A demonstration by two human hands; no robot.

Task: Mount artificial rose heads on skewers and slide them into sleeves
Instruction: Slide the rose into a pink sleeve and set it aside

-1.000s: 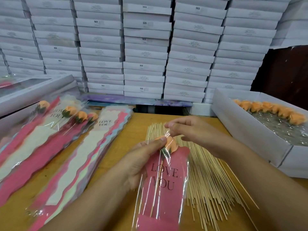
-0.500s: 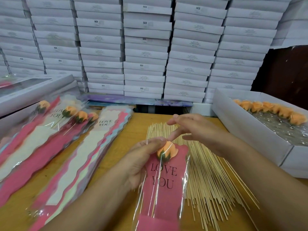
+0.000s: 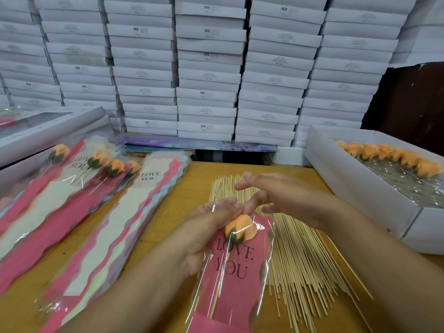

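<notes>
Skewers (image 3: 300, 248) between sleeves (image 3: 115, 227) and box (image 3: 360, 186)

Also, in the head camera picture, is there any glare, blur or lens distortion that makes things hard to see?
In the head view, glare streaks run down the clear plastic sleeve with the pink LOVE YOU card; the stacked white cardboard boxes bow outward from wide-angle distortion; the right hand looks slightly soft; the orange artificial rose head stays readable, lighting even and shadows faint.

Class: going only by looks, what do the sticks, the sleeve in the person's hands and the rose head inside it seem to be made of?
Sticks: likely bamboo or wood; pale, matte, thin and straight.
Sleeve: clear glossy plastic film, glinting and creased, over what looks like a pink printed card.
Rose head: artificial, perhaps foam or fabric; matte orange petals.
</notes>
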